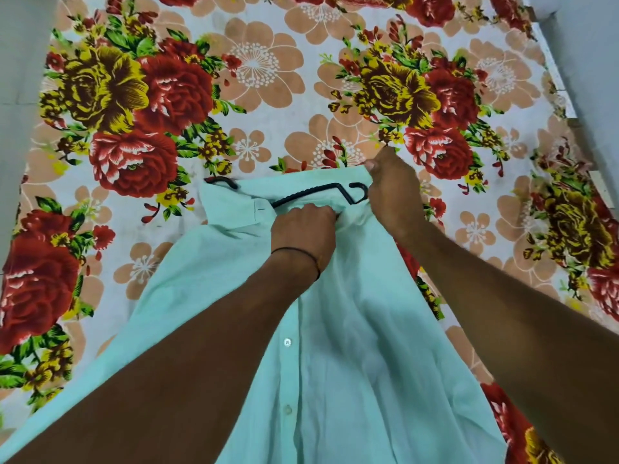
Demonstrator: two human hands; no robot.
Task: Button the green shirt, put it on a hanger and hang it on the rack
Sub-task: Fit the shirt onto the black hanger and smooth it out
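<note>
The pale green shirt (338,336) lies front up on the flowered bedsheet, collar pointing away from me, its button placket closed down the middle. A black hanger (311,192) rests at the collar, partly inside the shirt; one end pokes out at the left by the collar, and a hooked end shows at the right. My left hand (303,234) is closed on the fabric at the neck opening, just below the hanger bar. My right hand (390,192) pinches the shirt's right shoulder edge beside the hooked end of the hanger.
The flowered bedsheet (254,95) covers the whole bed. Grey floor or wall (20,78) runs along the left, and a pale wall (589,61) along the right. No rack is in view.
</note>
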